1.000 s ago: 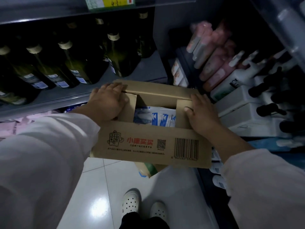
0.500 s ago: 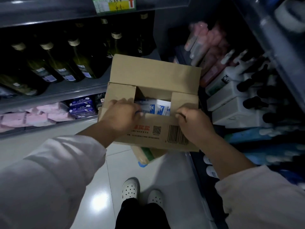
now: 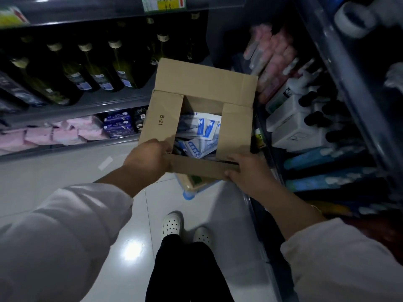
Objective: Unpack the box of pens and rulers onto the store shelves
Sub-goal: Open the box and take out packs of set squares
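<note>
A brown cardboard box (image 3: 206,83) hangs in front of me over the aisle floor, its far flap and both side flaps folded outward. Through the opening I see several blue-and-white packets (image 3: 201,131) lying loose inside. My left hand (image 3: 147,158) grips the near left corner of the box, fingers curled over the near flap. My right hand (image 3: 246,172) grips the near flap at its right end, thumb under the edge. The box's lower part is hidden behind the near flap and my hands.
Dark glass bottles (image 3: 96,68) fill the left shelf, with pink and blue tissue packs (image 3: 72,129) below. Right-hand shelves hold white pump bottles (image 3: 298,118) and pink tubes (image 3: 272,53). Another carton (image 3: 194,182) sits on the floor under the box. White tiled floor (image 3: 65,164) and my white shoes lie below.
The far flap swung open, then the side flaps spread. Both hands moved from the side flaps down to the near flap, which is folded toward me; the packets inside show more.
</note>
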